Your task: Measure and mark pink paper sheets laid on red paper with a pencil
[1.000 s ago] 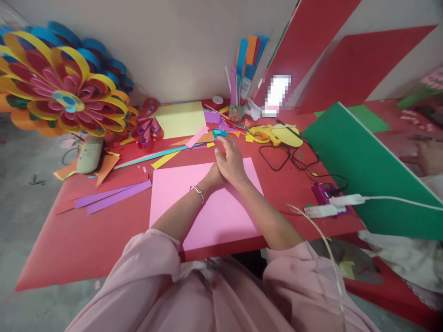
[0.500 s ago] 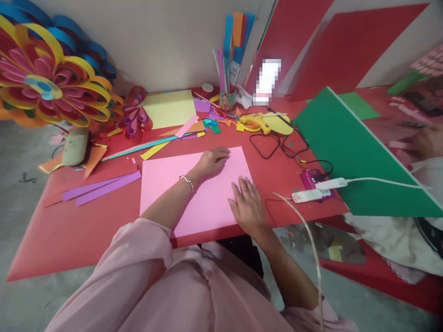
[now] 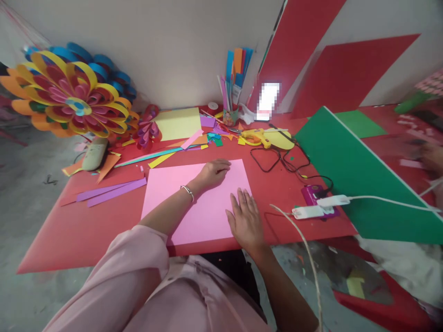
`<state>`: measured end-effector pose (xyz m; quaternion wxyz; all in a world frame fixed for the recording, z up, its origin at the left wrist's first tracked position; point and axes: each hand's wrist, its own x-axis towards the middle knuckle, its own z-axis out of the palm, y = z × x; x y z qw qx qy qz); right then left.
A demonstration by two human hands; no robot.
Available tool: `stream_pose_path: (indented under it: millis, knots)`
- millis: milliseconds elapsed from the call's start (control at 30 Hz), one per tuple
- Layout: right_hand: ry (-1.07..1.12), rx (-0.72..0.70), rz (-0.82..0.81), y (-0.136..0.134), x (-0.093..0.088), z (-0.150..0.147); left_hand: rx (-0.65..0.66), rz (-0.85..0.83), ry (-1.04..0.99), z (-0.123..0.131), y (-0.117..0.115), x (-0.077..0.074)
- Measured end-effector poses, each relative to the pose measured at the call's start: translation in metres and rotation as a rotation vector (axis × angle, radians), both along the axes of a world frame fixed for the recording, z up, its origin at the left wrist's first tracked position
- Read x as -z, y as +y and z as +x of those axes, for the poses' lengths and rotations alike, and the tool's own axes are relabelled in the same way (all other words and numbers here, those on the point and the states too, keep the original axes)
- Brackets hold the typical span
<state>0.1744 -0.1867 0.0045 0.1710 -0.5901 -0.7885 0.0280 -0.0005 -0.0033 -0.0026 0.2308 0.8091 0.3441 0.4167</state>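
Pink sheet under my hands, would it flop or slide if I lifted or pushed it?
The pink sheet looks thin and lies flat, so it probably flops when lifted. It likely slides easily on the smooth red table.

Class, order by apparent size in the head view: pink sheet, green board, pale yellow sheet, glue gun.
1. green board
2. pink sheet
3. pale yellow sheet (farther, so unsure)
4. glue gun

Single head cam, looking fwd and down, close over red table point(image 3: 86, 230); wall behind; no second view
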Motion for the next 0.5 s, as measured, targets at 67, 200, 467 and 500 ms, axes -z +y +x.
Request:
stream_pose_path:
  millis: [67,200,467,500]
  knots:
    - [-0.003,0.002,0.017,0.0,0.001,0.0,-0.011,0.015,0.007,0.001,-0.001,0.0]
    - [-0.016,0.01,0.047,-0.001,0.003,0.0,-0.013,0.049,0.038,0.001,0.0,-0.002]
    - [-0.013,0.011,0.03,0.001,0.006,-0.001,0.086,0.09,0.164,-0.014,0.015,-0.018]
    - [-0.006,0.004,0.038,0.001,0.007,0.0,0.081,0.095,0.175,-0.017,0.018,-0.021]
